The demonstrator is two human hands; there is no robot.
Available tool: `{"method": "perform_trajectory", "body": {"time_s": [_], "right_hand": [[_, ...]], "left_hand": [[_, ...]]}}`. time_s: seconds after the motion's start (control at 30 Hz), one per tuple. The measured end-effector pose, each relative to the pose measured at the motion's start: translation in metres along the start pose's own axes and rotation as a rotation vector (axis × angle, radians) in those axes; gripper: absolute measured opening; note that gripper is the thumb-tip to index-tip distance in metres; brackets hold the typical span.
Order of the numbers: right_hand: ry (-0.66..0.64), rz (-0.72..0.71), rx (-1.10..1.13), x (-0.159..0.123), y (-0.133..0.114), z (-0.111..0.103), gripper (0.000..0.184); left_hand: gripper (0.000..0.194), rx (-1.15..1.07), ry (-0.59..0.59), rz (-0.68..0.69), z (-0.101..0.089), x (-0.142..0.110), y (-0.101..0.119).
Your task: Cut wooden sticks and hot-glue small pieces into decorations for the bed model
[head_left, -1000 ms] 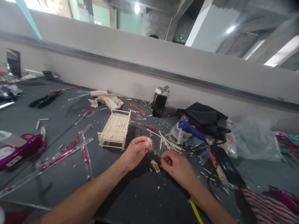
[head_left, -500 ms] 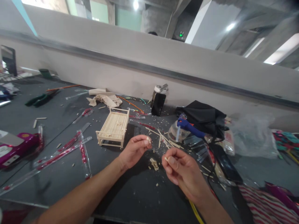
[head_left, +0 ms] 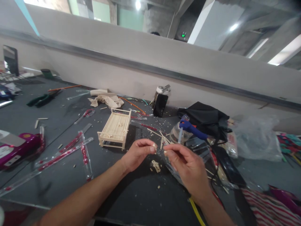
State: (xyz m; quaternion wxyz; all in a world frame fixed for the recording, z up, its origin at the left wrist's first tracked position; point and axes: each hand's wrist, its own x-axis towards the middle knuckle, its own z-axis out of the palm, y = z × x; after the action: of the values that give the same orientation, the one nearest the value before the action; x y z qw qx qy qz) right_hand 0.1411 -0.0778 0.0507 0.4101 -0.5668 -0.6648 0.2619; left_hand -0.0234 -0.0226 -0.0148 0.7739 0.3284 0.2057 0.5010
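My left hand [head_left: 140, 154] pinches a small pale wooden piece [head_left: 154, 146] between thumb and forefinger. Close by on the right, my right hand [head_left: 188, 166] is closed on another little wooden piece [head_left: 165, 152], most of it hidden by the fingers. The two pieces are held a short way apart. Below them on the dark table lies a small heap of cut wooden bits [head_left: 155, 166]. Left of my hands stands a miniature bed [head_left: 115, 127] made of pale sticks, with a few small bits on its slats.
Behind my hands lie loose thin sticks [head_left: 162, 138] and a blue glue gun [head_left: 192, 128]. A phone [head_left: 160, 105] leans upright near the wall. Red sticks in clear wrappers [head_left: 84, 153] and a purple device [head_left: 20, 149] are at left. A black phone [head_left: 229, 166] lies at right.
My right hand has moved up and inward, bringing its wooden piece closer to the one in my left hand. The left hand has shifted slightly right.
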Motion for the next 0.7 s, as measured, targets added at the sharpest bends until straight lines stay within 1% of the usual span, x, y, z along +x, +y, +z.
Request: {"method": "perform_trajectory", "body": {"time_s": [0.1,0.23,0.53,0.7], "right_hand": [[0.038,-0.03,-0.073,0.003,-0.004,0.004,0.017],[0.047,-0.057,-0.127,0.005,-0.007,0.008,0.013],[0.074,-0.168,-0.137,0.011,-0.003,0.013,0.006],[0.073,-0.197,-0.137,0.012,-0.002,0.014,0.005]], "left_hand": [[0.016,0.011,0.001,-0.005,0.0,0.0,0.0],[0.014,0.028,-0.01,0.007,0.0,0.0,-0.001],[0.014,0.052,-0.012,-0.01,0.001,0.0,0.0],[0.016,0.061,-0.004,-0.01,0.001,0.0,0.0]]}}
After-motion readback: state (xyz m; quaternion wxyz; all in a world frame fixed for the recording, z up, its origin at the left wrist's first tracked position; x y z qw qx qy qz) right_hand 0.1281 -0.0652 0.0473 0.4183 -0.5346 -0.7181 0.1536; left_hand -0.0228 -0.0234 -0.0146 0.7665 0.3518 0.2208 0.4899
